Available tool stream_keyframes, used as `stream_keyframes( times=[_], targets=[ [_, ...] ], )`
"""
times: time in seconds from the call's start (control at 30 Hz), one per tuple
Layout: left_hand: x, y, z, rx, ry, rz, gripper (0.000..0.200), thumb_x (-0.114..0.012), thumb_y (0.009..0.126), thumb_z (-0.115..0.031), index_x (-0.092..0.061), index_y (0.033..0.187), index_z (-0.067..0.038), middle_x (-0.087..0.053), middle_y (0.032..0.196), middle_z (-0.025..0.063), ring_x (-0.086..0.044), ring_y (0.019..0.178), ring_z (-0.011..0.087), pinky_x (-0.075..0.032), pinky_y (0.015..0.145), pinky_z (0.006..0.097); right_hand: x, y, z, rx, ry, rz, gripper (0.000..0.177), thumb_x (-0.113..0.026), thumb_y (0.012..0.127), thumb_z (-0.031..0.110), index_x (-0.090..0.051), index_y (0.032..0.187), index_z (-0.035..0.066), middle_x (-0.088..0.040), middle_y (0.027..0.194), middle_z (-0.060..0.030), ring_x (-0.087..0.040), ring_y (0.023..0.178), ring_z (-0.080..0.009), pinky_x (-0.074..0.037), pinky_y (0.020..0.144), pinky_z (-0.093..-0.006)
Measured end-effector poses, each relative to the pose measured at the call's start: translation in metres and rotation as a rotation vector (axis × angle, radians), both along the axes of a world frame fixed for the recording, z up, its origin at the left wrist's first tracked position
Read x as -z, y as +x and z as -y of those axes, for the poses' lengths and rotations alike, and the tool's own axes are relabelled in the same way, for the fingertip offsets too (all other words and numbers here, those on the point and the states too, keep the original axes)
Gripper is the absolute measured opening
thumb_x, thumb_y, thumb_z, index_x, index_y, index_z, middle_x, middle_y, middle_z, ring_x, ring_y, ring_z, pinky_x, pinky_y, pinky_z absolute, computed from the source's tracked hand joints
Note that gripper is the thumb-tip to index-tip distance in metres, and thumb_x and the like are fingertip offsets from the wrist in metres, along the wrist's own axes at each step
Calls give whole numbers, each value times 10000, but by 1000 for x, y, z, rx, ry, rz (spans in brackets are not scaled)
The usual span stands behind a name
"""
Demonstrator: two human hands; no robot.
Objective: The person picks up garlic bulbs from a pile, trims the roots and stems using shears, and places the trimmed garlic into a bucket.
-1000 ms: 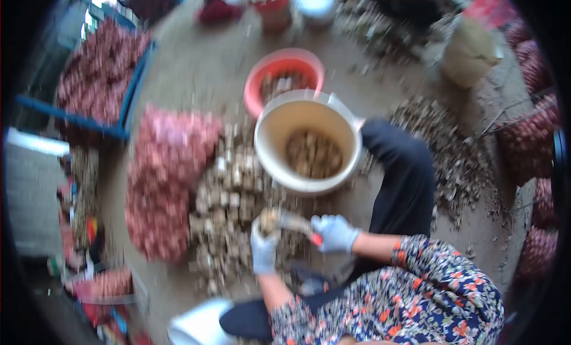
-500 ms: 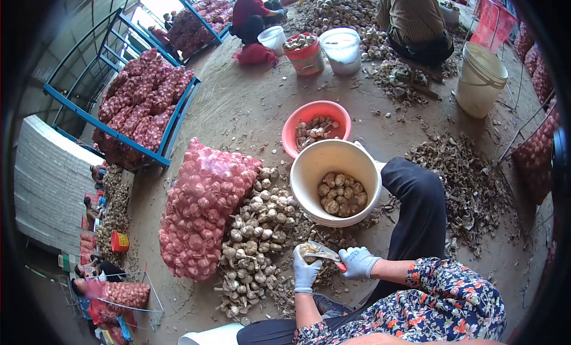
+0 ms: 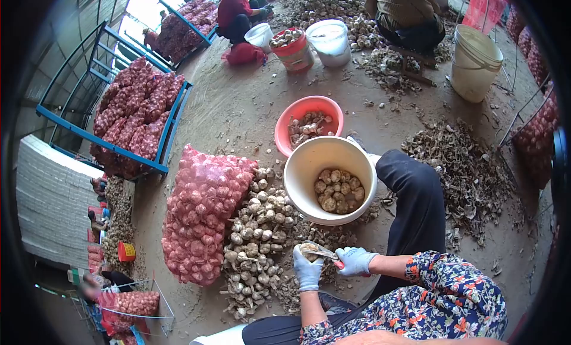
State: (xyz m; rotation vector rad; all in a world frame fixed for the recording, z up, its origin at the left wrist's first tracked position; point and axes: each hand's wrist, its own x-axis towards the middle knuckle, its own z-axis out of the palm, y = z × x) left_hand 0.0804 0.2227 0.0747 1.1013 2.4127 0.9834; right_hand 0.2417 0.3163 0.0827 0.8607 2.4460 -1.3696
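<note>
My left hand [image 3: 307,272], in a pale glove, is closed round a garlic bulb [image 3: 308,251]. My right hand [image 3: 355,261], gloved too, grips the red handle of a metal cutting tool [image 3: 322,252], whose blades reach the bulb. Just beyond my hands stands a cream bucket [image 3: 297,187] with several peeled-looking bulbs [image 3: 339,191] at its bottom. Loose garlic with stems [image 3: 260,226] is heaped left of the bucket, against a full red mesh sack [image 3: 205,214].
Behind the bucket sits a pink basin [image 3: 284,122] holding garlic. Dry skins and stalks [image 3: 461,172] lie right of my knee. Blue racks [image 3: 98,144] with sacks stand at the left. Two people [image 3: 410,15] [image 3: 234,15] crouch by buckets [image 3: 329,42] farther back.
The whole view has shifted slightly, with background things now higher in the frame. My hands keep nearly the same place and hold the same bulb and tool.
</note>
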Motion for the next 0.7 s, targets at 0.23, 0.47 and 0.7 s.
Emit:
stream_keyframes(
  times=[0.23,0.47,0.7],
  targets=[
    [13,11,1,62,-124,-242,777,-768,611,-138,-359,1256,9,-516,1095,239,-540,992,412,-463,852,446,0,10,6,-4,-249,40,456,-558,788,338,-495,1061,-21,-632,975,-268,-620,949,-394,-471,825,-453],
    [7,9,3,3,32,63,793,-804,572,-82,-381,1236,11,-537,1106,231,-558,1001,387,-463,878,422,-6,9,6,29,-66,-15,422,-540,803,318,-491,1064,-10,-627,986,-267,-615,959,-397,-472,818,-461],
    [-18,-1,2,118,-168,-228,780,-766,579,-138,-367,1232,12,-511,1095,248,-540,970,425,-463,841,454,6,-1,-3,-107,-287,-27,514,-609,796,407,-494,1095,6,-627,1010,-242,-602,981,-393,-463,833,-439]
  ],
)
